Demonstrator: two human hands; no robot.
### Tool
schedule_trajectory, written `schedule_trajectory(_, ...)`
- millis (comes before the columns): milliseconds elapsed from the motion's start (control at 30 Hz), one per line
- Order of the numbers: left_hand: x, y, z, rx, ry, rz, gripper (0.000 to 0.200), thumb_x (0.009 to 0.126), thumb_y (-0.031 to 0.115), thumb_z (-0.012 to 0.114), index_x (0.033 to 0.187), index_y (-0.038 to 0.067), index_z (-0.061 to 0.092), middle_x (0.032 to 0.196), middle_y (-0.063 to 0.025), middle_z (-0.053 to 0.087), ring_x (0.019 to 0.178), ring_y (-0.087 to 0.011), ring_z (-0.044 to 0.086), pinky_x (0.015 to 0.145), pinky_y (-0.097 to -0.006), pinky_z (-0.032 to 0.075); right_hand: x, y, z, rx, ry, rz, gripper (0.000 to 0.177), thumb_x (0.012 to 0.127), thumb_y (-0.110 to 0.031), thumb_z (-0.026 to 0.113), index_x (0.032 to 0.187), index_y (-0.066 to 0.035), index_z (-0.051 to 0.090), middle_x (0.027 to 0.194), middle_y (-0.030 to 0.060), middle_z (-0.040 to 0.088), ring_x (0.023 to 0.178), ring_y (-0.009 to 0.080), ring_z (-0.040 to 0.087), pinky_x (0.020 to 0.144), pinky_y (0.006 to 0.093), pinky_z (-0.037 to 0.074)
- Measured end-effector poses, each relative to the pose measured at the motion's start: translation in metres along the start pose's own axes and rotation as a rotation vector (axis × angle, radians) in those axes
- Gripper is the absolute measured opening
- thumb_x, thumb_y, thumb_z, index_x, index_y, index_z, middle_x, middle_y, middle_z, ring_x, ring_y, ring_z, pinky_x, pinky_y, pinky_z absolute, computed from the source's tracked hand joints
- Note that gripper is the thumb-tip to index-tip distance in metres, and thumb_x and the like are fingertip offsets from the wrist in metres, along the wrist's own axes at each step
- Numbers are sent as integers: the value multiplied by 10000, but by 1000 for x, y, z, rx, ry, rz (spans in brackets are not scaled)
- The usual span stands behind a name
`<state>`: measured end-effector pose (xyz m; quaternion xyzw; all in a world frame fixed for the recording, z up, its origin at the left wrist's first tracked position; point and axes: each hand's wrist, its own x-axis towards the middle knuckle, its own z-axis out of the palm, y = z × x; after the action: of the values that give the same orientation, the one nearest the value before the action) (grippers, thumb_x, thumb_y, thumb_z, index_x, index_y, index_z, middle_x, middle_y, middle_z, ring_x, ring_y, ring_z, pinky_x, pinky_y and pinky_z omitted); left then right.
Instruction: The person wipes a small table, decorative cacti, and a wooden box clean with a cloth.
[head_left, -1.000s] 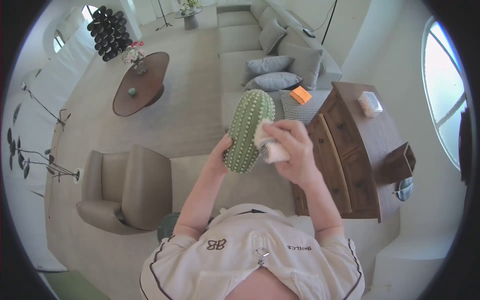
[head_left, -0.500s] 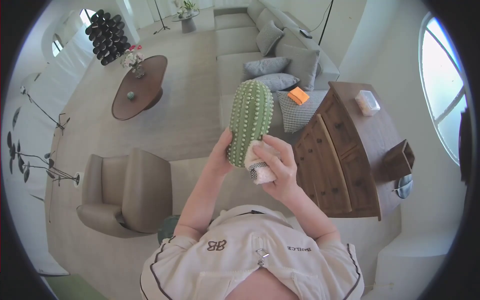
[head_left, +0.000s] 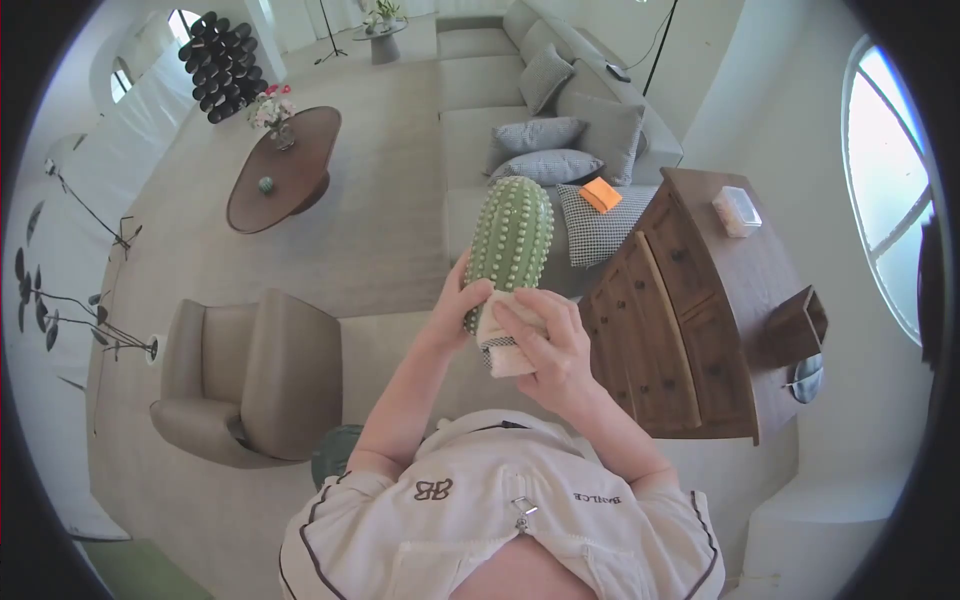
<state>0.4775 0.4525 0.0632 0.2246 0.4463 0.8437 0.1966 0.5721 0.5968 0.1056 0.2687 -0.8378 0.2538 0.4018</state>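
A green cactus-shaped object with rows of pale bumps is upright in front of my chest, tilted slightly to the right. My left hand grips its lower left side, with the thumb across the front. In my right hand is a white cloth with a black-and-white checked part, pressed against the lower front of the cactus. The cloth and my fingers hide the cactus's base.
A wooden dresser at the right bears a clear box and a brown holder. An orange cloth lies on a sofa cushion. An armchair stands left, beyond it an oval table.
The cactus is a little lower and further right. My left thumb has come round to its front, and my right hand with the cloth has shifted slightly down and left.
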Motion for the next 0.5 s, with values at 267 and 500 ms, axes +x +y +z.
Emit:
schedule_trajectory(267, -12, 7, 8, 17, -94, -18, 770, 689, 441, 785, 1276, 85, 436, 1098, -57, 602, 947, -181, 613, 762, -315, 508, 49, 37, -43, 134, 106, 92, 358, 753, -59, 545, 1097, -67, 642, 1064, 126, 563, 917, 269, 567, 778, 357, 456)
schedule_trajectory(500, -11, 8, 5, -19, -117, -24, 798, 711, 437, 768, 1326, 81, 406, 1147, -88, 597, 983, -217, 616, 791, -343, 522, 48, 32, -39, 151, -7, 129, 490, 693, 41, 490, 1148, -70, 631, 1054, 120, 547, 940, 267, 530, 818, 366, 435)
